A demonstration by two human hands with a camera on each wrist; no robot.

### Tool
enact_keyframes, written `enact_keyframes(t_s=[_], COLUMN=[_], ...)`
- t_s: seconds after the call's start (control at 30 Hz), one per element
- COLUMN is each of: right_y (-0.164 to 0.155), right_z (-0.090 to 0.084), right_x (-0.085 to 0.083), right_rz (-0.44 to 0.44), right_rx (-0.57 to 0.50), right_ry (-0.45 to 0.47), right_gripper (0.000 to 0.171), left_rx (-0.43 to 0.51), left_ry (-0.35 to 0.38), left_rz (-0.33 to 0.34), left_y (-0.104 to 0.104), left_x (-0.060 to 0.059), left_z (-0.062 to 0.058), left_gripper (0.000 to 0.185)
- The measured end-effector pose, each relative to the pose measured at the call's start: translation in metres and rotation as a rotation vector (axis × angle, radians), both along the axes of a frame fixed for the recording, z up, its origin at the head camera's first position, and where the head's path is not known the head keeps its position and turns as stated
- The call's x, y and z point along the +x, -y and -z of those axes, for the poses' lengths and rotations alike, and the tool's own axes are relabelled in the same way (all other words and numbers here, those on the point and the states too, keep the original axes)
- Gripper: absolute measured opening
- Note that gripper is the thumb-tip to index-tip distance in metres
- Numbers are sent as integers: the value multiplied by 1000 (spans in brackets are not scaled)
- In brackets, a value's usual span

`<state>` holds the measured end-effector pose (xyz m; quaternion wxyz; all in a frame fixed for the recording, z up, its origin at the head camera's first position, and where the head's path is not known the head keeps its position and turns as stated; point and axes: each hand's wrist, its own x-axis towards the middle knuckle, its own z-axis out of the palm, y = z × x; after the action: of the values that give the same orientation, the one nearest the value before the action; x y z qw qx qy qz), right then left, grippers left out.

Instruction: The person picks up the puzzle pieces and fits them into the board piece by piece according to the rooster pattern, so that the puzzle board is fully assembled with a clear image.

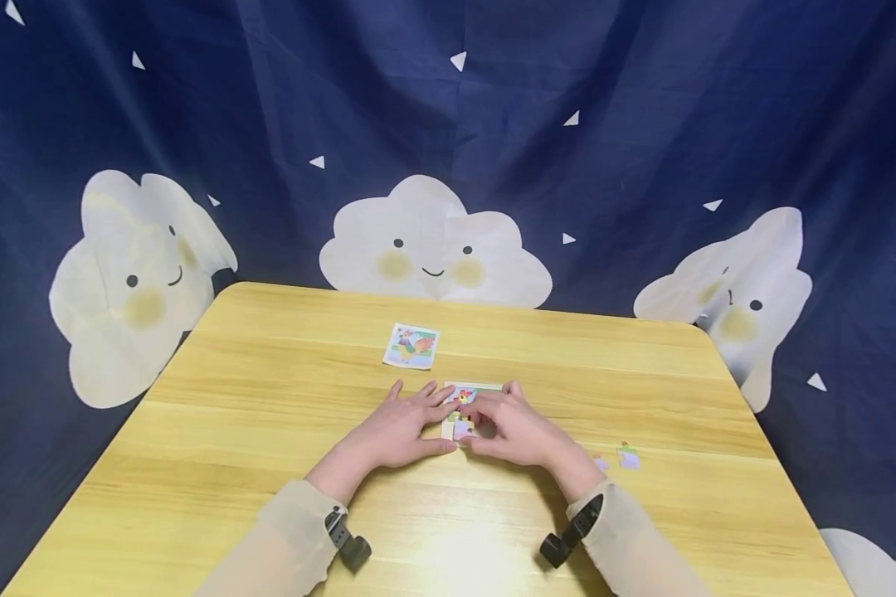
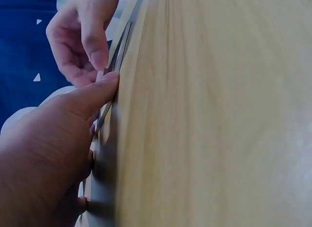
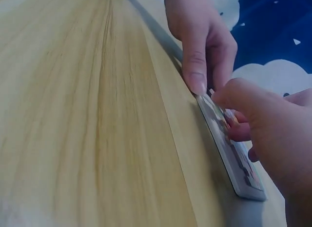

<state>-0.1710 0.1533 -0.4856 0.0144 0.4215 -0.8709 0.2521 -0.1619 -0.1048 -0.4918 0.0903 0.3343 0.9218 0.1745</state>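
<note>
A small puzzle board (image 1: 448, 431) with a pale border lies near the middle of the table, part of its coloured picture showing between the hands. My left hand (image 1: 403, 427) rests on its left side with the fingers spread and the thumb at the near corner. From the right, my right hand (image 1: 518, 427) arches over the board, which hides much of that half. Its thumb and fingertips pinch a pale puzzle piece (image 2: 100, 74), seen edge-on in the left wrist view, beside a lavender piece (image 1: 463, 429) lying in the board. The board's raised rim (image 3: 248, 192) shows in the right wrist view.
Beyond the board lies a square picture card (image 1: 411, 347) with a colourful bird. Two loose puzzle pieces (image 1: 629, 458) lie right of my right wrist, one partly behind it. A dark blue curtain (image 1: 284, 83) with clouds hangs behind the wooden table (image 1: 216, 464).
</note>
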Motion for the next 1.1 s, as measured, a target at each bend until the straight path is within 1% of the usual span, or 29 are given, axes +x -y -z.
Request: enact_keyframes(t_s=[0.2, 0.6, 0.73, 0.97, 1.1], right_y=[5, 7, 7, 6, 7], right_z=[1, 5, 6, 10, 11], right_x=[-1, 3, 6, 8, 10], right_rz=[4, 18, 16, 30, 42], right_rx=[45, 51, 40, 14, -12], right_ry=[-17, -20, 4, 17, 40], right_gripper=[33, 36, 36, 38, 40], left_rx=[2, 9, 22, 10, 5], left_ry=[10, 9, 14, 2, -1], left_rz=[6, 11, 12, 7, 0], left_y=[-2, -1, -1, -1, 0], left_x=[0, 1, 1, 2, 3], left_z=[-2, -3, -3, -1, -1], left_gripper=[78, 79, 77, 76, 77])
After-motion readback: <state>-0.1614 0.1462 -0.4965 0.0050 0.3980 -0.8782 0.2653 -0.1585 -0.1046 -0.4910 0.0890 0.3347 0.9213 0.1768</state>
